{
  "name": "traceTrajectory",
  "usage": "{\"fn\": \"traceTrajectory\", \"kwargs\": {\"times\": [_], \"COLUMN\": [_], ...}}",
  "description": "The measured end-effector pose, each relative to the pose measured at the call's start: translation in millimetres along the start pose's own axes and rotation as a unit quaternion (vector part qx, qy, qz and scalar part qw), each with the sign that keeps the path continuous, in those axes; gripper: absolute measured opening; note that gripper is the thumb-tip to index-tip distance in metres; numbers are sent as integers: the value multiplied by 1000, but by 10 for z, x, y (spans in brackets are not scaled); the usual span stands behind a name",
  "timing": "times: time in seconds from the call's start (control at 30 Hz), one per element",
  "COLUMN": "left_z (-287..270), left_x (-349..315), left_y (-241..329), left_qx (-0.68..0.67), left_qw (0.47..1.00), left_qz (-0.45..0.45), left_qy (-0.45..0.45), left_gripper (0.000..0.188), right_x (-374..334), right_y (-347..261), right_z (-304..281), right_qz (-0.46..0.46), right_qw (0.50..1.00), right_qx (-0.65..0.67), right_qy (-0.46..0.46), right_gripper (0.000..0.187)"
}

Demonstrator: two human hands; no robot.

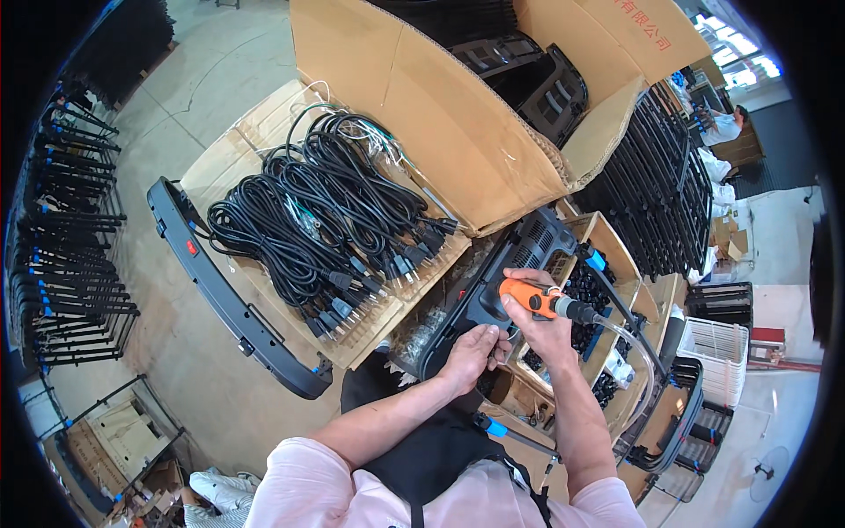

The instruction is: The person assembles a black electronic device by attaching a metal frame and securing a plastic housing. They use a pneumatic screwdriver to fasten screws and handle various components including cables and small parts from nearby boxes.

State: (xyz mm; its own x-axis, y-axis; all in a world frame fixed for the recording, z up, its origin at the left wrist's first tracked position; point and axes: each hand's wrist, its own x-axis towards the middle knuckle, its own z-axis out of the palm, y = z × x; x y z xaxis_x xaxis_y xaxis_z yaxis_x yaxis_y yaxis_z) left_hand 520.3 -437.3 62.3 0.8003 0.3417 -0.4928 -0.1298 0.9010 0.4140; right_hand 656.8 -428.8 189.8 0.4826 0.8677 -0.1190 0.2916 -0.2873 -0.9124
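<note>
In my right hand (547, 333) is an orange powered screwdriver (525, 297), with a clear hose (635, 345) running from its dark end. The tool lies across a long black plastic housing (475, 308) with vent slots at its far end. Close below the tool, my left hand (472, 357) is closed at the housing's near edge, fingertips pressed together. What those fingers hold is too small to make out. Several coiled black power cords (326, 220) with plugs lie on cardboard to the left of the housing.
A large open cardboard box (422, 97) with black plastic parts stands beyond the cords. Wooden bins (607, 231) of small black parts are at the right. Another long black housing (216, 282) leans at the left. Black frames (75, 238) are stacked farther left.
</note>
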Motion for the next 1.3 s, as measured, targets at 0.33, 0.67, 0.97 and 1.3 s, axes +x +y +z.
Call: {"fn": "traceTrajectory", "kwargs": {"times": [0.33, 0.67, 0.97, 1.3], "left_z": [36, 153, 52, 113], "left_x": [-49, -368, -798, -1425], "left_y": [40, -137, -465, -1164], "left_qx": [8, 31, -7, -65], "left_qw": [1000, 999, 999, 997], "left_qz": [-4, 36, -19, -8], "left_qy": [-1, 17, -25, 40], "left_gripper": [20, 20, 23, 25], "right_x": [7, -1020, -1934, -2873], "right_y": [84, -142, 56, 475], "right_z": [-6, -419, -675, -810], "right_qz": [-43, -30, -23, -40], "right_qw": [998, 987, 976, 967], "right_qx": [30, 136, 189, 243], "right_qy": [18, 84, 105, 63], "right_gripper": [50, 56, 58, 57]}}
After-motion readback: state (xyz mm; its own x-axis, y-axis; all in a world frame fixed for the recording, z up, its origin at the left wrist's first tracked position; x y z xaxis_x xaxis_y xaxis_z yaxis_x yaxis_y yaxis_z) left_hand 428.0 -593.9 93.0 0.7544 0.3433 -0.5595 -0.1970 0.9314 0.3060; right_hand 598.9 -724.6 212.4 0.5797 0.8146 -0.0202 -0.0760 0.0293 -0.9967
